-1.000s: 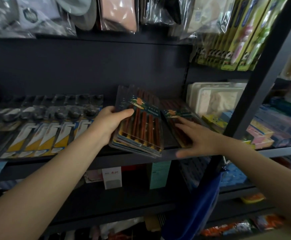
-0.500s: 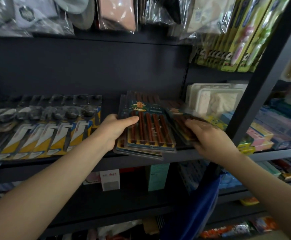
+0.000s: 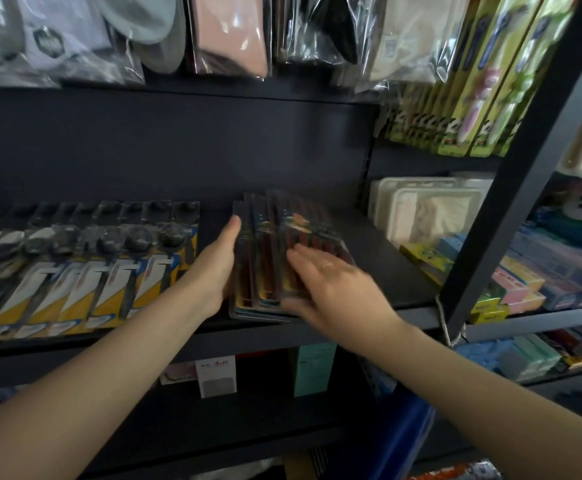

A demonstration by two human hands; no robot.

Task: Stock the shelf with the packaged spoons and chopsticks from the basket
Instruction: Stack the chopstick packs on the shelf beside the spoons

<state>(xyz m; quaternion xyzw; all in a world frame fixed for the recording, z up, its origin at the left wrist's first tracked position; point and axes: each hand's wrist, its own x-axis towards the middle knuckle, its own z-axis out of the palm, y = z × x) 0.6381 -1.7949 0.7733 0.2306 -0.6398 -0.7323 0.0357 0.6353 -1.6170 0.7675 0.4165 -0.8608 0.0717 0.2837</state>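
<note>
1. The chopstick packs (image 3: 275, 251), flat glossy blister cards showing dark red-brown sticks, lie stacked on the dark metal shelf (image 3: 379, 268); their printing is blurred and unreadable.
2. The left hand (image 3: 218, 268) presses straight fingers against the stack's left edge.
3. The right hand (image 3: 331, 285) rests flat on top, fingers spread.
4. Left of the left hand lie yellow-and-white carded spoons (image 3: 109, 275).
</note>
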